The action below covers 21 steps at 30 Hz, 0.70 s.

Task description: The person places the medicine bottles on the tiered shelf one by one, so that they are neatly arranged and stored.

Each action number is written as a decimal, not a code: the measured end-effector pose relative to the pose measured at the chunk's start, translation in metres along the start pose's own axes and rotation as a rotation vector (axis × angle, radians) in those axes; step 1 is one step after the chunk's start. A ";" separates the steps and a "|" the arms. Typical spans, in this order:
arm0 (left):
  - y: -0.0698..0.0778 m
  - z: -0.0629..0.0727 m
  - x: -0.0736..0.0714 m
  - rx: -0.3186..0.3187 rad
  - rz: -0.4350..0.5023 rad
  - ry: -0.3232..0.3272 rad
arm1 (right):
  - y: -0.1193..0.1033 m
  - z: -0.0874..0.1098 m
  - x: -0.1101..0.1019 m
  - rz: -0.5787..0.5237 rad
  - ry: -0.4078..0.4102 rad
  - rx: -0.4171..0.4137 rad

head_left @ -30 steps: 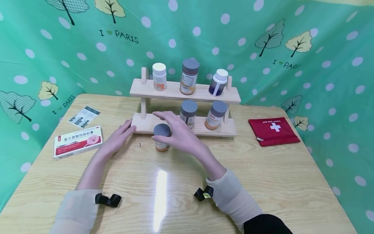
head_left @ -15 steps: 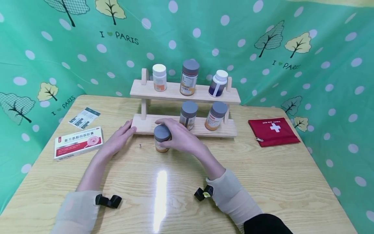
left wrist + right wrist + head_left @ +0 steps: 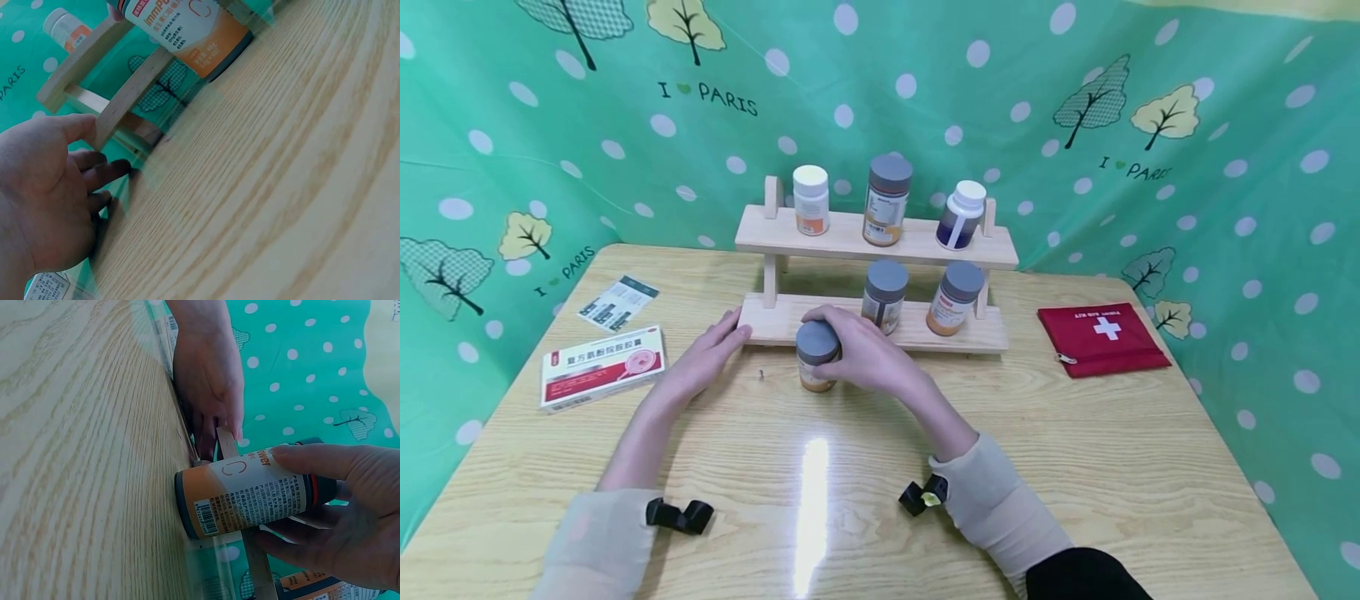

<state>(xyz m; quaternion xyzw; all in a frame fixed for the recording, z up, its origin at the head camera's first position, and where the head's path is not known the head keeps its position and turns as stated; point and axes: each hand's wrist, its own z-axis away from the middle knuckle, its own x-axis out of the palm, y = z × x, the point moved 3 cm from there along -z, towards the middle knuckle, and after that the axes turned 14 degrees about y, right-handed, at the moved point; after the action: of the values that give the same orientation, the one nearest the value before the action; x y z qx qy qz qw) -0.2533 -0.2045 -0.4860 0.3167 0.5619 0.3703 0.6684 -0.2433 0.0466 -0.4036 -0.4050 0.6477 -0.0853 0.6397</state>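
Note:
My right hand (image 3: 872, 354) grips an orange-and-white pill bottle (image 3: 817, 337) with a grey lid, thumb on one side and fingers on the other. The bottle stands upright on the table right in front of the two-tier wooden shelf (image 3: 775, 321). In the right wrist view, the thumb lies along the label of the bottle (image 3: 250, 490), near its lid. My left hand (image 3: 703, 358) touches the left end of the lower board; in the left wrist view the thumb meets the board end (image 3: 109, 122), with the other fingers lower down beside it.
Two grey-lidded bottles stand on the lower board, a middle one (image 3: 883, 296) and a right one (image 3: 955, 298). The upper board (image 3: 842, 237) carries three more bottles. A medicine box (image 3: 602, 367) and a blister card (image 3: 617, 302) lie left; a red first-aid pouch (image 3: 1102, 339) lies right.
My right hand's thumb and fingers have closed in around the bottle from a wider spread. The bottle and my left hand have stayed in place.

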 end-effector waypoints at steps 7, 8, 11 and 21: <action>0.001 0.001 0.000 -0.009 -0.019 -0.003 | 0.000 0.001 -0.002 -0.019 0.030 -0.015; 0.001 0.002 0.000 -0.015 -0.027 -0.004 | 0.000 0.002 -0.003 -0.024 0.035 -0.018; 0.000 0.003 0.000 -0.026 -0.037 -0.005 | -0.003 0.003 -0.006 -0.049 0.061 -0.022; 0.000 0.001 0.000 -0.013 -0.026 -0.003 | -0.010 0.005 -0.015 -0.143 0.195 -0.041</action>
<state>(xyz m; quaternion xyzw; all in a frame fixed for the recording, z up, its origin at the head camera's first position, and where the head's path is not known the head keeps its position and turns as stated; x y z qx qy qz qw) -0.2526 -0.2042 -0.4863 0.3056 0.5626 0.3646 0.6762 -0.2367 0.0518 -0.3862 -0.4529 0.6779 -0.1563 0.5576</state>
